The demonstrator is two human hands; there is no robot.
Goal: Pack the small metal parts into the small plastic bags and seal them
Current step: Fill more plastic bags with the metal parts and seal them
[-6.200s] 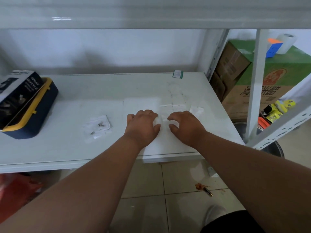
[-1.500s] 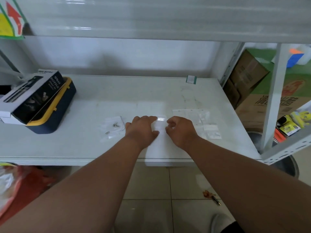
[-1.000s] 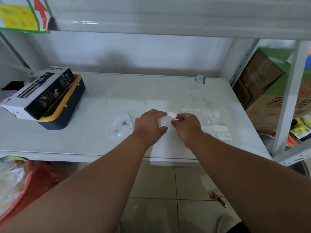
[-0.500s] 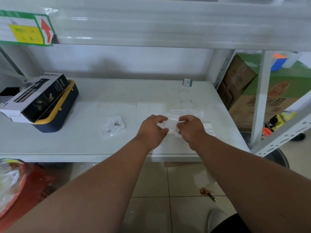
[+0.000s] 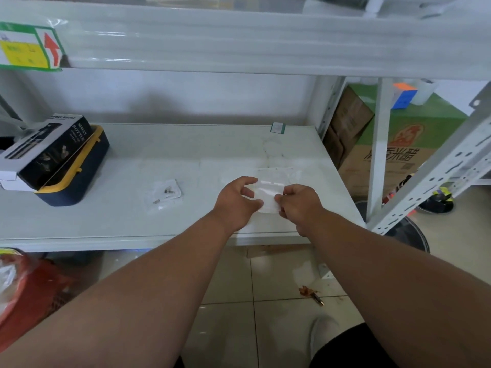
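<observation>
Two hands up over the bench (image 5: 212, 155) near its front edge: left hand (image 5: 236, 201) and right hand (image 5: 300, 205) both pinching one small bag (image 5: 265, 196). Metal parts (image 5: 167, 193) off left, lots of bare room between.

Your white shelf (image 5: 212, 155) carried a navy tray with a yellow rim (image 5: 77, 176) at its left end, and a black-and-white box (image 5: 45, 152) lay tilted across that tray. Near the middle you had a clear bag (image 5: 164, 195) lying flat with small metal parts (image 5: 169, 192) in it. More clear bags (image 5: 276, 172) lay right of centre, and a small green-edged tag (image 5: 277, 128) sat by the back edge.
</observation>
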